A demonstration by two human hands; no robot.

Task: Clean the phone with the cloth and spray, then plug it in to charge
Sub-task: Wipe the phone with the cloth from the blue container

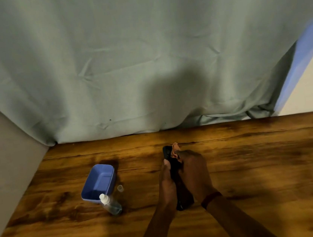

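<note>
A black phone [168,152] lies lengthwise between my two hands over the wooden table [256,165]. My left hand [166,184] grips the phone along its left edge. My right hand [195,174] presses an orange cloth [175,150] onto the phone's top face near its far end. Most of the phone is hidden by my hands; only its far end and near corner show. A small clear spray bottle [111,204] with a white nozzle stands uncapped to the left. Its clear cap [120,188] sits beside it on the table.
A blue plastic tub [98,181] sits left of centre, just behind the spray bottle. A grey-green curtain [144,60] hangs along the table's far edge. A pale wall [4,156] borders the table's left side. No charger or cable is in view.
</note>
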